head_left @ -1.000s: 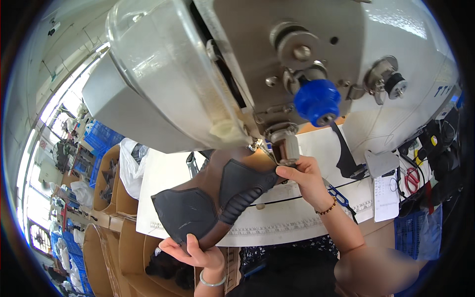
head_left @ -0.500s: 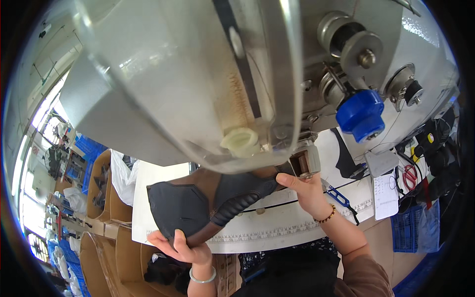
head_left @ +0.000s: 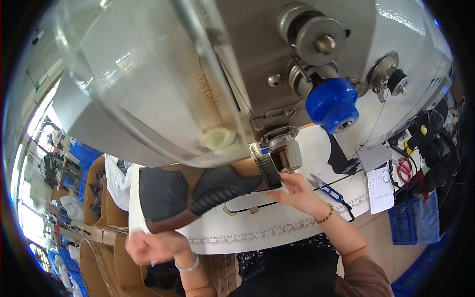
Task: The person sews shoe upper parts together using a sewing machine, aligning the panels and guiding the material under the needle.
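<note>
A black and brown leather-like shoe upper (head_left: 217,190) with a ribbed black panel lies on the white sewing machine bed, its right end beneath the machine head. At that end my right hand (head_left: 302,198) has thumb and forefinger apart, the forefinger close to the dark edge; whether it touches is unclear. My left hand (head_left: 157,246) is off the upper's lower left corner, its fingers curled and smeared by motion. The sewing machine (head_left: 257,99) fills the upper part, with a blue tension knob (head_left: 331,105) and a clear guard in front. The needle point is hidden.
Blue-handled snips (head_left: 332,192) lie right of my right hand. Farther right are a written paper (head_left: 380,190), red-handled scissors (head_left: 404,169) and a blue crate (head_left: 405,220). Cardboard boxes (head_left: 101,252) stand at left. A ruler scale (head_left: 277,231) runs along the table's front edge.
My left hand has let go of the upper and drawn away left and down. My right thumb and forefinger have opened from the upper's edge. The view has shifted, so the machine appears farther left.
</note>
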